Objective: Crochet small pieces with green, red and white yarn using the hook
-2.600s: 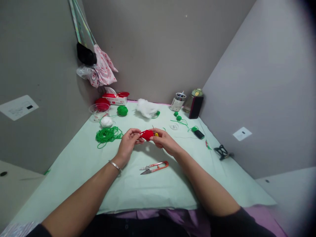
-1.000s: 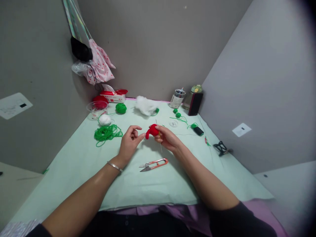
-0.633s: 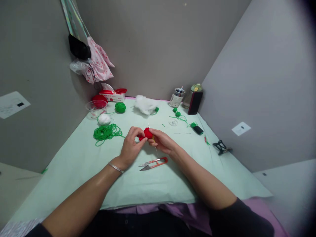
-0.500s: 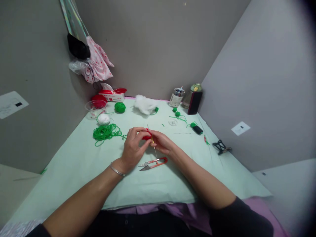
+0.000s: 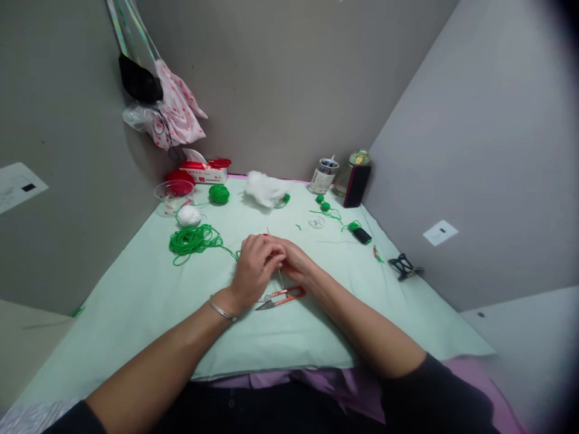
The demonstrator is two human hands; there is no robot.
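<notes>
My left hand [image 5: 257,263], with a silver bangle at its wrist, is closed and lies over the fingertips of my right hand [image 5: 296,260]. Between them only a sliver of a red crochet piece [image 5: 265,235] shows; the rest is hidden by the fingers. My right hand is curled round a thin crochet hook [image 5: 281,278], whose metal ends poke out above and below the hands. Green yarn [image 5: 228,248] runs along the table to my left hand. Just below the hands lie orange-handled thread snips [image 5: 281,298], blades pointing left.
On the left are loose green yarn [image 5: 194,240], a white yarn ball [image 5: 189,216], a green ball [image 5: 219,194] and a clear tub [image 5: 174,199]. White stuffing [image 5: 266,190] sits at the back. A tin [image 5: 324,176], bottle [image 5: 359,158] and black clip [image 5: 404,266] stand right.
My left hand has rolled forward over the right fingers, covering most of the red piece and the hook's yellow part. The yarn beside it has shifted slightly right. The snips stay put.
</notes>
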